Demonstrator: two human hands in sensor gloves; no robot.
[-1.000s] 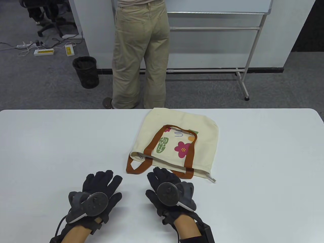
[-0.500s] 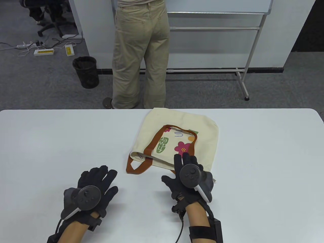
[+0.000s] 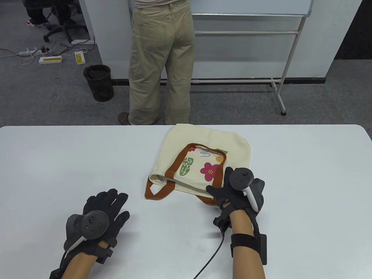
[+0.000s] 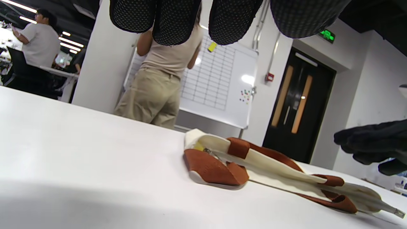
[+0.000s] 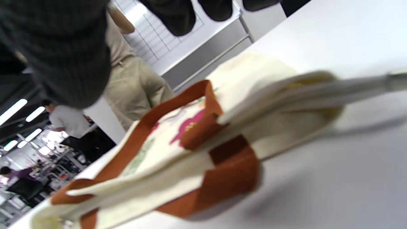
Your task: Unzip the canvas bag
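White table (image 3: 305,174), left hand (image 3: 96,215) flat, splayed, right hand (image 3: 235,189) over canvas bag (image 3: 203,151), grip untellable, left wrist view shows zipper end (image 4: 399,212)

Cream canvas tote bag (image 3: 203,151): matt woven cloth, printed flowers on the face. Brown webbing handles (image 3: 174,167): coarser weave, matt. Small silver zipper pull (image 3: 161,179) looks metal. White rectangular table (image 3: 58,162): smooth, slight sheen, probably plastic or laminate. Black sensor gloves: knit fabric, dotted mesh on the left hand's fingertips (image 4: 173,22). Grey trackers (image 3: 242,178): smooth matt plastic.
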